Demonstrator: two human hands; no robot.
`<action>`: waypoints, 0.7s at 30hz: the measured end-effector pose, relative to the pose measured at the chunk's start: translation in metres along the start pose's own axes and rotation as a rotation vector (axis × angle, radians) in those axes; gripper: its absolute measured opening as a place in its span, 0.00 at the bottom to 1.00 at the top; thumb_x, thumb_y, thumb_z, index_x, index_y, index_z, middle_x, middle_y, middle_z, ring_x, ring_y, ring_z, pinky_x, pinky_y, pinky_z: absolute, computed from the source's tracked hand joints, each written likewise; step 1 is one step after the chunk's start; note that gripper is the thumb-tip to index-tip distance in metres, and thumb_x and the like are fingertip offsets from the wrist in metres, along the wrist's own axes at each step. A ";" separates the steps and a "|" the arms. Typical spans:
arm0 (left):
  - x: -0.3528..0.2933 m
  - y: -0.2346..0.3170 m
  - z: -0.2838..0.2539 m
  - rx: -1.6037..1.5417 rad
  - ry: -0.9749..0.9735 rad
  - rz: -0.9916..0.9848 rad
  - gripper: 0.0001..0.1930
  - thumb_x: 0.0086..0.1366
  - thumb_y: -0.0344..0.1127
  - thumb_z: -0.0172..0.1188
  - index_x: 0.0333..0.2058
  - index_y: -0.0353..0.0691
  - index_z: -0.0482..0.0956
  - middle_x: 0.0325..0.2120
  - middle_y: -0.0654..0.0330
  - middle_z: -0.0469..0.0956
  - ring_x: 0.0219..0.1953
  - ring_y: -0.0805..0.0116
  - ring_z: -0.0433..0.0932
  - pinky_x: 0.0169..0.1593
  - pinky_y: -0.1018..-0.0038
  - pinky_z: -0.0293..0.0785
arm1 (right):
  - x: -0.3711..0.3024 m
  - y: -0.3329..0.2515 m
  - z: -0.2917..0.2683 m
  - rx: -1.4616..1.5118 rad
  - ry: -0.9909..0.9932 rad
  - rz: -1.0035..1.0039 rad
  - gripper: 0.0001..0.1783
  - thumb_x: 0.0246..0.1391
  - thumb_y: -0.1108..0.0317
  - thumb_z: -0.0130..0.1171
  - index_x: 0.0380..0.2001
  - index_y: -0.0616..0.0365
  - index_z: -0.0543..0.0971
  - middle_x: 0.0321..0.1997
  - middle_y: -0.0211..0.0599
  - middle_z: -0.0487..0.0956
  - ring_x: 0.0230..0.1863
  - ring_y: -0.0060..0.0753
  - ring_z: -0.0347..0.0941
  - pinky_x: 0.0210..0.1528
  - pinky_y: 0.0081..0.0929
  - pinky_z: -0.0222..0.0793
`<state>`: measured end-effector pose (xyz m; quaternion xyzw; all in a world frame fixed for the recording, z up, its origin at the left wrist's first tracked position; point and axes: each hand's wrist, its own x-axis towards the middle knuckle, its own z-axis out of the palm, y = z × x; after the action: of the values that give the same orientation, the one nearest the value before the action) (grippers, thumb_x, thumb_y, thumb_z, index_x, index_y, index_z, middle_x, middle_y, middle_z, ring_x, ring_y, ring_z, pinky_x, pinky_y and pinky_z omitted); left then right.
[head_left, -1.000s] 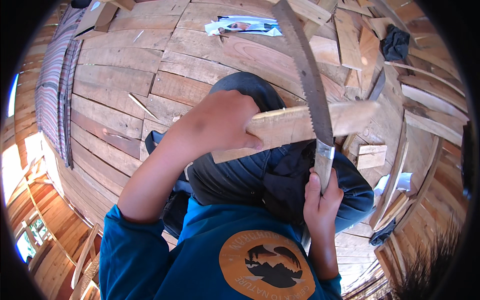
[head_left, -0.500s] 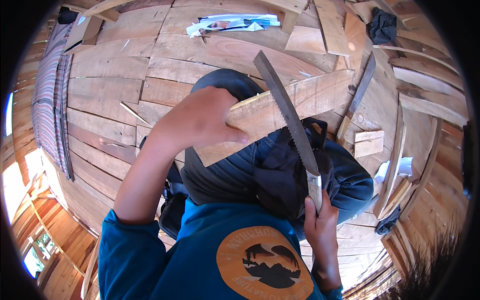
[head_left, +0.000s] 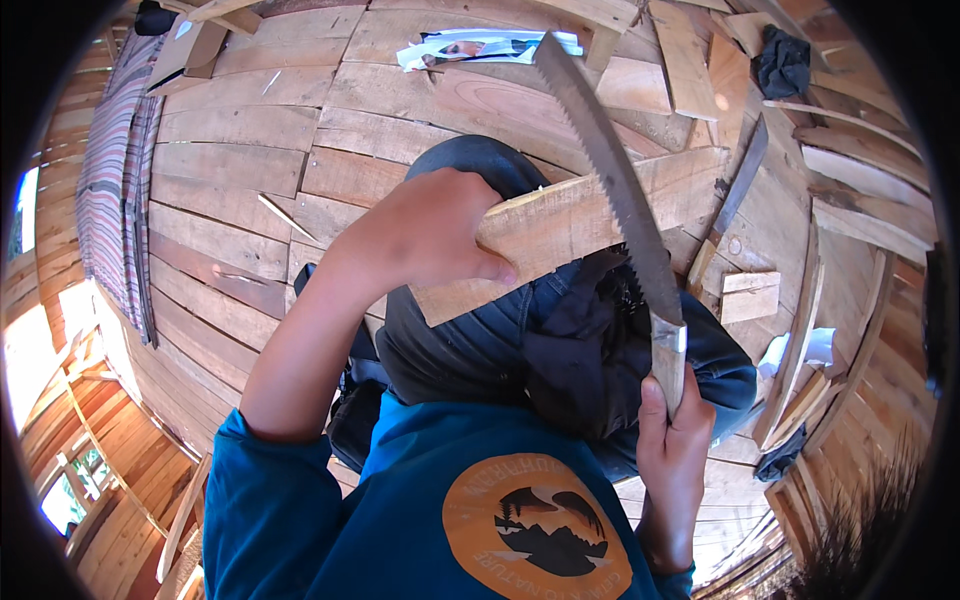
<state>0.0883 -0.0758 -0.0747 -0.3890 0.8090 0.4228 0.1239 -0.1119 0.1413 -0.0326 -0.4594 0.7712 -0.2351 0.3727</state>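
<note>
My left hand (head_left: 440, 225) is closed around the near-left end of a wooden board (head_left: 560, 222), with the thumb on its face. The board lies slantwise across my lap, its far end reaching to the right. In my right hand (head_left: 674, 440) is the pale handle of a handsaw (head_left: 648, 238), fingers wrapped round it. The toothed blade slants up and left across the board, its tip well beyond the board's far edge. Whether the teeth touch the wood I cannot tell.
A machete (head_left: 735, 190) lies on the plank floor (head_left: 225, 170) to the right, near a small wood block (head_left: 750, 297). White wrapping (head_left: 490, 47) and several offcuts lie ahead. Loose boards (head_left: 790, 330) line the right side; a striped cloth (head_left: 118, 170) hangs at the left.
The saw and my right hand have shifted right, and the blade tip stands farther ahead. My left hand keeps its hold on the board; the whole view has shifted slightly.
</note>
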 end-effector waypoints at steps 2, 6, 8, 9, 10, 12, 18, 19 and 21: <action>-0.002 -0.006 0.002 0.052 0.054 0.031 0.26 0.41 0.49 0.74 0.31 0.30 0.83 0.24 0.45 0.80 0.30 0.50 0.81 0.37 0.64 0.75 | -0.005 0.007 0.003 -0.100 -0.052 -0.036 0.09 0.62 0.67 0.55 0.38 0.63 0.73 0.17 0.54 0.72 0.23 0.60 0.75 0.21 0.39 0.67; 0.002 -0.008 0.008 0.014 0.048 0.012 0.27 0.41 0.49 0.74 0.32 0.30 0.83 0.26 0.44 0.80 0.31 0.49 0.80 0.38 0.63 0.75 | 0.005 0.016 0.032 -0.011 0.004 -0.045 0.09 0.62 0.67 0.55 0.37 0.62 0.73 0.17 0.55 0.72 0.23 0.62 0.74 0.21 0.44 0.66; 0.001 -0.003 0.007 0.062 0.052 0.002 0.27 0.41 0.49 0.73 0.33 0.30 0.83 0.28 0.43 0.80 0.36 0.46 0.80 0.42 0.60 0.75 | 0.025 0.009 0.046 0.032 0.038 -0.066 0.09 0.62 0.67 0.55 0.37 0.62 0.73 0.17 0.56 0.72 0.23 0.62 0.74 0.21 0.45 0.65; -0.001 -0.003 0.005 0.051 0.041 -0.010 0.27 0.41 0.49 0.73 0.33 0.30 0.83 0.28 0.43 0.80 0.36 0.46 0.80 0.42 0.60 0.75 | 0.037 0.005 0.049 0.051 0.034 -0.091 0.09 0.62 0.67 0.55 0.37 0.63 0.73 0.18 0.57 0.72 0.23 0.62 0.74 0.21 0.45 0.65; -0.002 -0.003 0.002 0.041 0.030 -0.021 0.27 0.41 0.49 0.73 0.33 0.30 0.83 0.28 0.42 0.80 0.36 0.46 0.80 0.42 0.60 0.75 | 0.048 0.002 0.053 0.070 0.029 -0.116 0.09 0.62 0.67 0.55 0.37 0.63 0.73 0.18 0.57 0.72 0.23 0.62 0.74 0.21 0.45 0.65; -0.001 -0.005 0.002 0.021 0.012 -0.022 0.28 0.41 0.50 0.73 0.33 0.30 0.83 0.28 0.43 0.80 0.36 0.46 0.80 0.42 0.60 0.75 | 0.052 -0.001 0.051 0.062 0.041 -0.137 0.09 0.62 0.67 0.55 0.37 0.63 0.73 0.18 0.57 0.73 0.23 0.62 0.74 0.21 0.44 0.65; 0.003 -0.004 0.005 0.025 0.023 0.014 0.28 0.40 0.49 0.75 0.33 0.29 0.83 0.25 0.46 0.81 0.30 0.53 0.82 0.37 0.67 0.75 | -0.005 0.002 0.001 -0.024 0.005 0.050 0.09 0.63 0.67 0.55 0.36 0.62 0.73 0.17 0.54 0.72 0.22 0.59 0.75 0.20 0.39 0.66; 0.002 -0.006 0.006 0.031 0.030 -0.006 0.29 0.40 0.49 0.75 0.33 0.28 0.83 0.25 0.45 0.81 0.30 0.53 0.82 0.37 0.67 0.75 | -0.007 0.006 0.004 -0.057 -0.006 -0.007 0.09 0.63 0.66 0.55 0.36 0.62 0.73 0.17 0.54 0.72 0.22 0.59 0.75 0.20 0.40 0.65; 0.000 -0.007 0.007 0.020 0.047 -0.019 0.28 0.40 0.49 0.76 0.33 0.28 0.83 0.25 0.46 0.81 0.29 0.55 0.82 0.37 0.68 0.75 | -0.005 0.018 0.019 -0.041 -0.023 -0.022 0.09 0.62 0.66 0.55 0.37 0.62 0.73 0.17 0.55 0.72 0.23 0.61 0.75 0.21 0.42 0.65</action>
<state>0.0925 -0.0723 -0.0827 -0.4051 0.8122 0.4044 0.1126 -0.1052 0.1535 -0.0551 -0.4781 0.7665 -0.2180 0.3693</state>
